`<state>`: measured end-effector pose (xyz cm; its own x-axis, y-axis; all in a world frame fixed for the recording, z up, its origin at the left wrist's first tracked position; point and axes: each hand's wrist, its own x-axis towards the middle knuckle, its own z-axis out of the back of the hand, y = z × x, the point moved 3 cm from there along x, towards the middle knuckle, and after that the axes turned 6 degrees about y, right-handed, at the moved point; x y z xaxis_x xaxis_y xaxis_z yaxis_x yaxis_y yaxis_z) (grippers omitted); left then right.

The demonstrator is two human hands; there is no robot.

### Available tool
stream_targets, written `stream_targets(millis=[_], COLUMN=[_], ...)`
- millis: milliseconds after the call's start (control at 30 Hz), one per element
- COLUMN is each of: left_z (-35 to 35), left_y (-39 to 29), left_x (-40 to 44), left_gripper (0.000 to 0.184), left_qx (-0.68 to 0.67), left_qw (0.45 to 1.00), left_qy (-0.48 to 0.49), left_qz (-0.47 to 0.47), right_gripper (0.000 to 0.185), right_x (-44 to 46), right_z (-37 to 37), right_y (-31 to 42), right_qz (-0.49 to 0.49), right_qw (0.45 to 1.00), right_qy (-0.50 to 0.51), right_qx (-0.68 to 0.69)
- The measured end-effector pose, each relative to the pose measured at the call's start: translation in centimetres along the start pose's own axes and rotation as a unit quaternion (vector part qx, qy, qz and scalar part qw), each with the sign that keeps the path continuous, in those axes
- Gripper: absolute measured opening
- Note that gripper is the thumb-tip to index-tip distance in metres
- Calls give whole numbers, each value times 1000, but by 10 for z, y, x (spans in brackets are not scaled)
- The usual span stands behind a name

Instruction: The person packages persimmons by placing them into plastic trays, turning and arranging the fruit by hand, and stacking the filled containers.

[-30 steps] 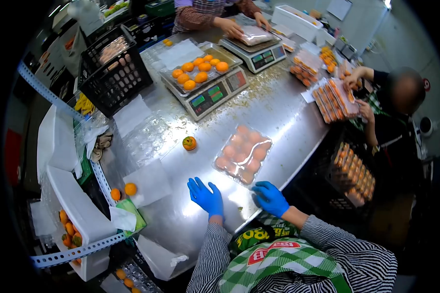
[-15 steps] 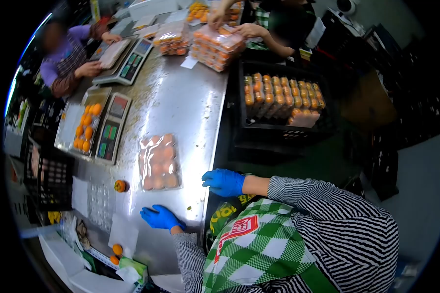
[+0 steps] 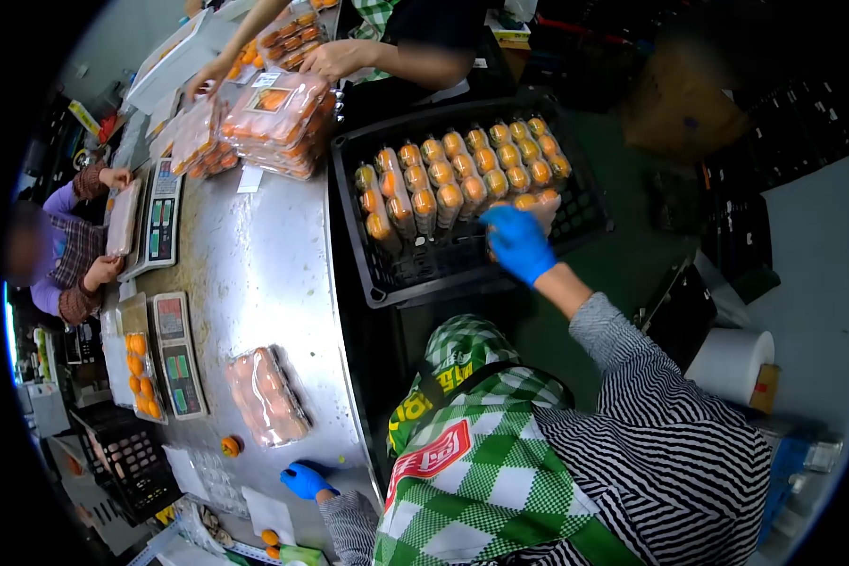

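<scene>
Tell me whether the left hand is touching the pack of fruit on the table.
Apart. The head view shows a strip of bare table between the left hand and the near edge of the pack of fruit.

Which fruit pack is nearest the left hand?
The pack lying alone on the table, close to the left hand. The others are farther off, such as those in the crate by the right hand.
</scene>
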<state>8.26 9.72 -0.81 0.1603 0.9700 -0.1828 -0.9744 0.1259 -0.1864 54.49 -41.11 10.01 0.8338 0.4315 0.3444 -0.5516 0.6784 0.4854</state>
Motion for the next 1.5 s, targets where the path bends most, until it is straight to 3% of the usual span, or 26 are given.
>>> stream_targets(millis=[67,167,233,267,333,367,433,533,633,667,700,800,900,1033,1067,1167,1267,1433,1500], left_z=[-4,-8,-16,-11,-3,11,29,58,48,41,54,39,37,45,47,48,51,52,49], left_y=[0,-7,2,0,-5,-26,-74,-153,-174,-177,-192,-195,-186,-188,-181,-167,-151,-144,-137], left_x=[-7,-18,-12,-12,-6,-9,-9,-9,28,38,35,36,42,39,42,42,41,86,98], left_gripper=[38,38,36,38,49,53,54,68,108,114,119,127,134,129,129,124,119,116,117], left_qx=[7,6,-110,-197,-256,-190,-121,-105,5,28,12,69,86,103,105,119,122,-40,-63], left_qw=[1000,1000,993,979,966,974,964,940,976,978,986,980,973,964,960,949,932,941,947], left_qy=[-6,-14,-1,61,-33,-123,-220,-240,-101,-80,22,70,95,119,121,133,123,3,76], left_qz=[12,-19,-33,4,8,1,-90,-219,-192,-193,-162,-174,-193,-216,-228,-262,-319,-335,-305], right_gripper=[34,46,48,49,50,53,58,65,62,59,57,59,64,60,60,56,53,57,56], right_x=[1,1,4,4,2,-7,-15,-15,-27,-26,-24,-19,-9,18,26,45,54,58,63], right_z=[8,6,4,1,-7,-16,-19,-26,-50,-49,-46,-35,-13,40,53,86,103,89,67], right_y=[-55,-88,-86,-83,-86,-91,-98,-94,-109,-114,-118,-111,-75,-30,2,60,135,236,283], right_qz=[-105,-147,-139,-131,-121,-89,-114,-129,-112,-100,-90,-95,-157,-99,-137,-105,-73,-42,-25], right_qw=[986,952,948,950,953,964,919,865,886,904,904,898,909,943,950,970,981,983,969], right_qy=[35,142,178,185,210,195,317,403,412,397,401,408,360,270,255,199,174,134,168], right_qx=[-121,-229,-225,-216,-183,-159,-203,-268,-179,-127,-119,-131,-141,-169,-114,-91,35,118,177])
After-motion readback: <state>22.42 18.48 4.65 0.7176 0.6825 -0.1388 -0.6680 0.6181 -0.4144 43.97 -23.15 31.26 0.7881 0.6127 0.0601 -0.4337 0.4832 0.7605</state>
